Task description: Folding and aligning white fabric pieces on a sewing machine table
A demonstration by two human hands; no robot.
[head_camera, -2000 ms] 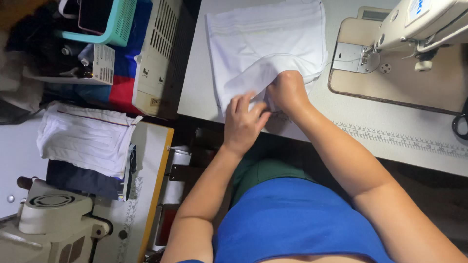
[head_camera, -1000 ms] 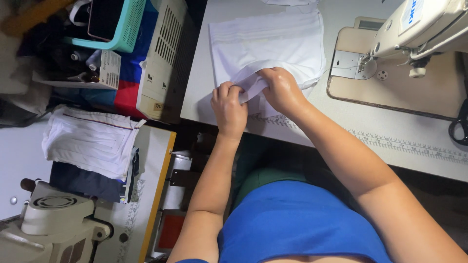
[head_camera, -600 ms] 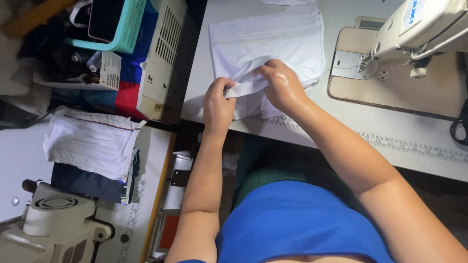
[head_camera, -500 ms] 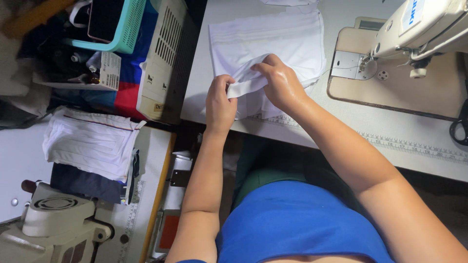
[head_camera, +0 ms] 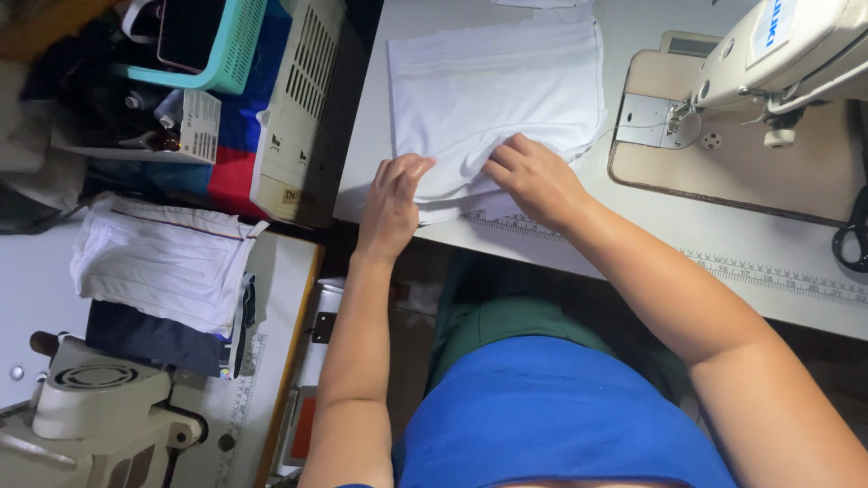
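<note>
Head view: hands on white cloth at the sewing table

Left hand (head_camera: 393, 203) and right hand (head_camera: 533, 176) both pinch the near edge of the flat white fabric panel (head_camera: 493, 99) lying on the white table (head_camera: 651, 221). Best kept taut, edges matched. Teal plastic basket (head_camera: 235, 45) holds a dark item; contents otherwise unclear.
</note>
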